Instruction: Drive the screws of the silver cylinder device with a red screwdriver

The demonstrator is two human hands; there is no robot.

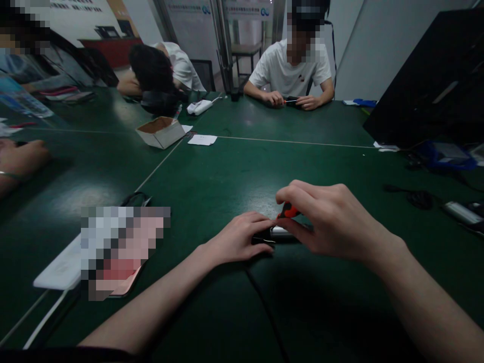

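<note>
A slim black-and-silver device (pixel 282 233) lies on the green table in front of me, and a black cable (pixel 264 295) runs from near it towards my body. My left hand (pixel 242 237) grips its left end, with the thumb on the near side and the fingers on the far side. Above the device, my right hand (pixel 321 219) is closed around the orange-and-black handle of a screwdriver (pixel 288 209). The fingers hide part of that handle, and its tip cannot be made out. Part of the device is covered by both hands.
To the left lie a white power strip (pixel 56 264) and a pink phone (pixel 130 282). Farther off stand an open cardboard box (pixel 162 133) and a paper slip (pixel 202 140). At right are a coiled black cable (pixel 418 198) and another silver device (pixel 462 214). Several people sit around the table.
</note>
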